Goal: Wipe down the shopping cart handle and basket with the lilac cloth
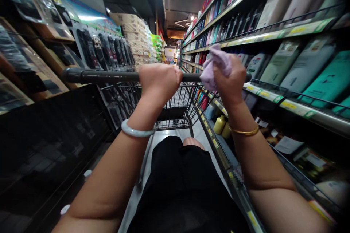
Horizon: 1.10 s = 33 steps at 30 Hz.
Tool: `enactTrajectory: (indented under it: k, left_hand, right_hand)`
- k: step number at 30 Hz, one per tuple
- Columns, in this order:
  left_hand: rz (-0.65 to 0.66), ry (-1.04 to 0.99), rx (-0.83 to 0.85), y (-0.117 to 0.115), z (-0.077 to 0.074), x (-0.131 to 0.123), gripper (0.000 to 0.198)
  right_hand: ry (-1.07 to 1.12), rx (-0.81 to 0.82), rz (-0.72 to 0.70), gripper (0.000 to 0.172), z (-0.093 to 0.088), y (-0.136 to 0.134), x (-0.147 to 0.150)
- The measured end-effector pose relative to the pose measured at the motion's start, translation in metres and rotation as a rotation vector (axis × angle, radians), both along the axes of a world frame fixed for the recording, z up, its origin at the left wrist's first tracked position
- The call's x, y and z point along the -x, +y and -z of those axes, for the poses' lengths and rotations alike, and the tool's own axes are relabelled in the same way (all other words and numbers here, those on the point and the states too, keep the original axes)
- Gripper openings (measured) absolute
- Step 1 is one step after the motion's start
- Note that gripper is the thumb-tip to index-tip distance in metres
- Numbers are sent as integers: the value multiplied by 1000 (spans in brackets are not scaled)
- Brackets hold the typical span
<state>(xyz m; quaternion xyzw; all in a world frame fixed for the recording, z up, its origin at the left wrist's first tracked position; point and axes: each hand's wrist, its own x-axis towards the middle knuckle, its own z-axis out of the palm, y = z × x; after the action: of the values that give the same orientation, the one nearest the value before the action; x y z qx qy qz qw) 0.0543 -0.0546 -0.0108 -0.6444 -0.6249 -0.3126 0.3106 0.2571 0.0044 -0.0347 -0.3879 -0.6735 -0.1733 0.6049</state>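
Observation:
The dark handlebar [109,76] of a shopping cart runs across the view. My left hand [158,80] is closed around it near the middle. My right hand [231,80] is closed on a crumpled lilac cloth [214,68] at the bar's right end; whether its fingers also touch the bar is hard to tell. The cart's black wire basket [177,118] lies beyond the bar, and I see no goods in it.
On the right, long shelves [290,105] hold rows of bottles close to my right arm. Packaged goods [104,49] hang on the left, with stacked boxes [131,36] farther on. A narrow aisle runs ahead between them.

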Motion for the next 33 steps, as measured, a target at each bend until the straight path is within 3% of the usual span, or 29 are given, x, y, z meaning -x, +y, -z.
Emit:
enactTrajectory:
  k: [2,8,11,14,16,19,21,26,31,33]
  left_hand:
    - [33,-43,-7,0,0,-2,59]
    - [24,3,-13,-7,1,-2,63]
    - [14,24,-28,-8,0,-1,62]
    - [8,21,-25,-9,0,-3,62]
    - [1,16,-3,-10,-1,-5,59]
    - [6,36,45,-13,-3,-7,53]
    - [14,32,45,-16,-3,-9,55]
    - [25,-24,-17,-20,-1,-17,62]
    - [44,5,13,-19,0,-15,58]
    - [54,8,18,-20,0,-14,59]
  right_hand:
    - [67,-24,51,44,3,0,3]
    - [-178,-75,-8,38,28,-4,17]
    - [115,-213,71,46,38,12,7]
    - [407,-257,168,50,46,13,19]
    - [331,-212,148,44,53,1,38]
    - [20,-155,19,27,59,-13,54]
    - [11,-184,24,26,59,-12,47]
    - [353,-212,209,49,50,-3,24]
    - [-45,-64,68,36,44,-24,41]
    - [-28,-76,38,35,41,-26,37]
